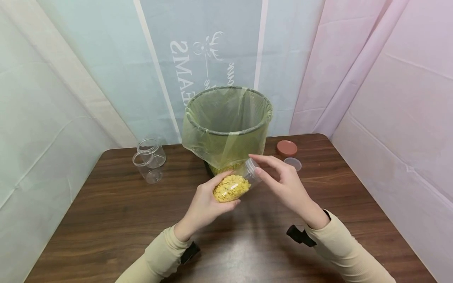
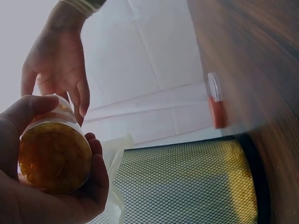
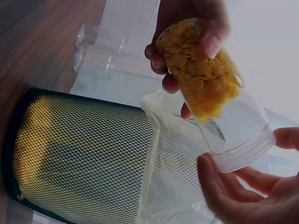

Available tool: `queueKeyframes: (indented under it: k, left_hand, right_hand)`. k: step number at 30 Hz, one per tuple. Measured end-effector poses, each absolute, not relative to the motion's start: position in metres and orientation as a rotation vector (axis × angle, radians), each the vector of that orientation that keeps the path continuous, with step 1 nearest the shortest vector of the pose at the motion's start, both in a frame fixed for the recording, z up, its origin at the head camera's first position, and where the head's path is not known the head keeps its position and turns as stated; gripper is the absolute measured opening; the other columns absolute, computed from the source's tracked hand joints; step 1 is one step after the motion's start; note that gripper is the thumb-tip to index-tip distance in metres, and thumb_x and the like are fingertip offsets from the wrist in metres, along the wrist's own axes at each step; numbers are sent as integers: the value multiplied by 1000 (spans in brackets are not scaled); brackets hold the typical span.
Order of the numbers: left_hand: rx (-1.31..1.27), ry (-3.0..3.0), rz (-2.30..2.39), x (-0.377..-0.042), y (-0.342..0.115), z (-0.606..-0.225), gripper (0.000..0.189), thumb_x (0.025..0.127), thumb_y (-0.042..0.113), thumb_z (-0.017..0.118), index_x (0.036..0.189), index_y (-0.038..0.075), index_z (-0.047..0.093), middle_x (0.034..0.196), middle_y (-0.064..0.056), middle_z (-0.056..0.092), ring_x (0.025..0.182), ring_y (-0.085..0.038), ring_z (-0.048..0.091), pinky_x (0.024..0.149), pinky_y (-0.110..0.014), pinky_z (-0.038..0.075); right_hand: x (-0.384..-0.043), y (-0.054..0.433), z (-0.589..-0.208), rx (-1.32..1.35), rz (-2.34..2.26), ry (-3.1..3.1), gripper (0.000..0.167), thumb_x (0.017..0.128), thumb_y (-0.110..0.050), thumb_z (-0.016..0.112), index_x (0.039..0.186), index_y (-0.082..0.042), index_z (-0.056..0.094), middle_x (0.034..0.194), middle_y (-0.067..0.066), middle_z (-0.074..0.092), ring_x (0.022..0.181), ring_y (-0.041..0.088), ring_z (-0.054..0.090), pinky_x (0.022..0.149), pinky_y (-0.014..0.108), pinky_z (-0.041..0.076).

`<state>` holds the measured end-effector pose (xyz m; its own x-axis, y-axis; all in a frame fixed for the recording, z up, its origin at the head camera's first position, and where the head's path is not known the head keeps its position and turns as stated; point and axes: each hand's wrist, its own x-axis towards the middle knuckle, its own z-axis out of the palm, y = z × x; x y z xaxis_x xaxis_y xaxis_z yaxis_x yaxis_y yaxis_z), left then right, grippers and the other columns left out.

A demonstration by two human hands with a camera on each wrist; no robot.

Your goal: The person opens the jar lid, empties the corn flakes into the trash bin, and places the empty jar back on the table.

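Observation:
My left hand grips a clear plastic jar partly filled with yellow flakes, which look like cornflakes. The jar is tilted, its capped end up to the right in the head view. The thumb and fingers of my right hand pinch the rim of its clear lid. The lid sits on the jar's mouth. From the left wrist view, the jar's round base faces the camera, with the left fingers wrapped around its side. Both hands are in front of the mesh bin.
The bin wears a pale yellow-green liner folded over its rim. At the left stand two clear open jars. A reddish-brown lid and a clear lid lie right of the bin on the wooden table. Curtains surround the table's back and sides.

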<state>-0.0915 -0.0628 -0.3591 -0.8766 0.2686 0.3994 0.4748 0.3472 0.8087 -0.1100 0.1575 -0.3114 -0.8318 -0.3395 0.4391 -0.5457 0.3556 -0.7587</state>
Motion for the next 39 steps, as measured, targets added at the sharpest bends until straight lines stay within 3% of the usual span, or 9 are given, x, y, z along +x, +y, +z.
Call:
queueKeyframes:
  k: [8,15,20,25,29,34,39]
  left_hand:
    - [-709,-2451,-1883,-92,-66,-355,57,72,14,81,124,18,60,108,1,67,85,-13,59,71,-25,51]
    - [-731,-2474,-2009,-93,-69,-357,55,73,14,80,124,22,60,110,4,66,86,-15,59,72,-27,51]
    - [-689,-2486,-1932,-93,-68,-359,58,72,15,81,125,23,60,108,4,67,87,-14,59,73,-27,51]
    - [-626,-2492,-1784,-91,-66,-360,60,70,15,82,125,22,60,105,3,67,84,-12,60,71,-25,51]
    - [-609,-2477,-1661,-91,-64,-361,61,68,13,83,125,22,60,105,2,68,84,-11,60,72,-24,51]
    - [-624,-2452,-1455,-94,-63,-366,64,67,13,82,126,17,59,112,1,66,92,-10,61,78,-27,52]
    - [-645,-2426,-1362,-94,-63,-366,66,66,14,83,127,16,58,117,-2,64,100,-12,61,82,-31,52]
  right_hand:
    - [-116,159,-316,1140,1640,-2139,40,89,6,52,129,-1,54,128,14,58,119,19,55,95,25,48]
    - [-119,160,-315,1292,1659,-2040,49,84,8,42,132,6,49,135,21,53,130,26,46,108,28,36]
    - [-119,159,-318,1241,1667,-2081,48,89,7,38,136,3,46,138,20,49,131,28,44,109,28,33]
    - [-118,157,-319,1058,1663,-2202,41,97,-1,41,137,-6,48,135,16,52,125,23,48,105,25,36]
    - [-118,156,-317,785,1609,-2408,37,101,-20,44,136,-13,50,132,9,56,122,16,51,98,24,42]
    - [-119,154,-317,541,1538,-2614,42,98,-36,50,134,-16,52,124,2,60,108,16,58,85,34,48]
    - [-120,152,-315,515,1522,-2634,41,95,-36,56,130,-16,56,115,1,62,95,16,59,75,31,50]
